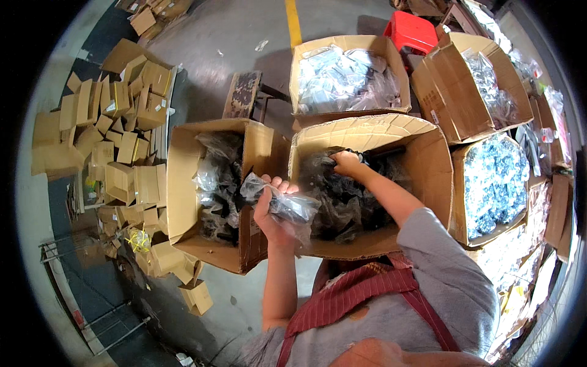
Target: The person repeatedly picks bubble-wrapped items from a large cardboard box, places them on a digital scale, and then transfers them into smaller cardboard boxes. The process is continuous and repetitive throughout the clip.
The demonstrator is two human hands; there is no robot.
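Observation:
My left hand [273,214] is closed round a see-through plastic bag [290,207] with something dark grey inside. It holds the bag above the seam between two cardboard boxes. My right hand [347,164] reaches into the larger middle box [428,177], its fingers curled down at the bagged dark items [342,205] there. What those fingers grip is too small to make out. Left of my left hand, a second open box [206,249] holds more dark items in see-through bags [217,183].
Beyond the middle box stands a carton [351,109] of pale bagged pieces. More filled cartons [443,92] line the right, near a red plastic stool [411,32]. A worn wooden bench [242,95] stands behind the left box. Many small cardboard boxes [131,147] are heaped at left.

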